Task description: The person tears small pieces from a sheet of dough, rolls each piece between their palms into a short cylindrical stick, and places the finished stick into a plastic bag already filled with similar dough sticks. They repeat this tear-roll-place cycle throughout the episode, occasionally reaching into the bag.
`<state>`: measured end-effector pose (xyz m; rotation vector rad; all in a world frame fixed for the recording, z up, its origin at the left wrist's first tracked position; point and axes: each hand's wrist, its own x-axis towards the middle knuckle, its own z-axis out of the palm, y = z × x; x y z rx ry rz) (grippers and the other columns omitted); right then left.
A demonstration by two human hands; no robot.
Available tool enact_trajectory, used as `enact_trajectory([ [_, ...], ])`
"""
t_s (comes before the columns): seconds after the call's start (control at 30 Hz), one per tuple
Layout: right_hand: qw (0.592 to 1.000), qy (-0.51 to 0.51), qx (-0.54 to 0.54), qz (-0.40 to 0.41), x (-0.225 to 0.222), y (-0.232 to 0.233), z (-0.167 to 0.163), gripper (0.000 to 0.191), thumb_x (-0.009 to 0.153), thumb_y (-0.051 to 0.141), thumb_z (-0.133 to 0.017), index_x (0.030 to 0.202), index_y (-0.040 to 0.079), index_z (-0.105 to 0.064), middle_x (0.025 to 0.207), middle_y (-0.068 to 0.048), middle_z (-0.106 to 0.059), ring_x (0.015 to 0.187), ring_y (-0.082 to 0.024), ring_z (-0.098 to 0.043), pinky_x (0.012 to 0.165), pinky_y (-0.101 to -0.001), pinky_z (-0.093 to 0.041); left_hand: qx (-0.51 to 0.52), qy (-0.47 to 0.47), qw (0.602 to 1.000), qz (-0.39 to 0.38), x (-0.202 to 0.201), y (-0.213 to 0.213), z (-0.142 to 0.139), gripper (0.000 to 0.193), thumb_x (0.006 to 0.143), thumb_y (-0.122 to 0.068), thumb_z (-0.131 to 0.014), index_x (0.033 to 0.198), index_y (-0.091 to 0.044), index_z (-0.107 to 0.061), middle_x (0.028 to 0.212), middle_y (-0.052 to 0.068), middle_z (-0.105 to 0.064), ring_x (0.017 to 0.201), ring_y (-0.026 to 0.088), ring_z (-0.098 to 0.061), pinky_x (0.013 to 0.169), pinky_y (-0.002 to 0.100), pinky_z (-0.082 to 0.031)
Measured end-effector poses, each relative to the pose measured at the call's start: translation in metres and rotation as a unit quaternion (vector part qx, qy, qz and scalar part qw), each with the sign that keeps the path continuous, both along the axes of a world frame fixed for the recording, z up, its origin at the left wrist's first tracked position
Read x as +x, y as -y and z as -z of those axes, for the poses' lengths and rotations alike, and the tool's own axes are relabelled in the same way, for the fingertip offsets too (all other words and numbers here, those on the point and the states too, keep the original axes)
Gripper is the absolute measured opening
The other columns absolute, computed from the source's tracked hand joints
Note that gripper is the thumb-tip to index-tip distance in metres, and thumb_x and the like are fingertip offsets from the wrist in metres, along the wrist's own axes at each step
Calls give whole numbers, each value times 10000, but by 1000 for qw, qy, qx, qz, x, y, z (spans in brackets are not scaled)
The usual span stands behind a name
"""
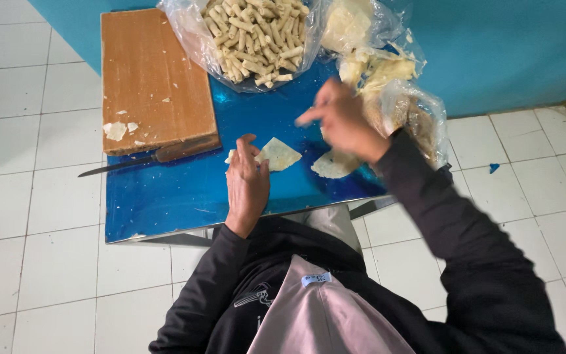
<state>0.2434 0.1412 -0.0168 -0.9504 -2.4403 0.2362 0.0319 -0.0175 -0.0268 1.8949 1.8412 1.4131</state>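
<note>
Head view looking straight down at a small blue table [165,196], glossy and a bit scuffed, standing on a white tiled floor [34,262] with a teal wall [506,46] up at 12 to 2 o'clock. Left hand [247,183] lies flat near the middle of the table, palm down, fingers pressed together and pinning the edge of a thin pale wrapper [278,154] that lies just at its 1 o'clock; that sheet looks soft, floury and roughly triangular. Right hand [342,121] is raised above the table at about 2 o'clock from the left one, blurred, index finger sticking out toward 9 o'clock and the other fingers loosely curled; can't tell if it's pinching anything. Under it lies a second sheet [334,165], same pale dough look, flat on the blue top. At 10 o'clock there's a thick wooden board [152,72], worn and brown with a few dough scraps on it, and a knife [145,159] lying along its near edge, blade pointing to 9 o'clock. At 12 o'clock an open clear plastic bag [188,39] holds a heap of rolled sticks [257,36], pale and tube-shaped. More crinkly bags [420,111] with yellowish stuff lie at 1 to 2 o'clock. Both sleeves are black.
</note>
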Motion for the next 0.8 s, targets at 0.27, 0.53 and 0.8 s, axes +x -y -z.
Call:
enact_trajectory([
  [0.27, 975, 127, 180, -2, -38, 83, 10, 514, 930, 108, -591, 1399, 307, -657, 1025, -16, -457, 988, -258, -445, 779, -467, -316, 0, 18, 1000, 1, 1, -3, 6, 550, 829, 73, -683, 1320, 11, -444, 999, 164, -590, 922, 374, -616, 763, 474, -484],
  [0.53, 967, 166, 194, -5, -36, 88, 4, 604, 959, 107, -552, 1507, 361, -539, 1127, -32, -494, 1005, -264, -447, 812, -464, -327, -6, 28, 1000, -3, 2, -3, 7, 527, 848, 69, -658, 1325, 5, -443, 1012, 172, -591, 937, 385, -607, 770, 481, -480],
  [0.8, 990, 78, 90, 82, -12, 52, -15, 450, 926, 86, -637, 1266, 358, -749, 1029, -34, -476, 1035, -266, -464, 854, -492, -320, -6, 20, 1000, -5, -2, -2, 8, 538, 833, 71, -668, 1320, -1, -452, 1017, 171, -607, 919, 373, -621, 732, 468, -502],
])
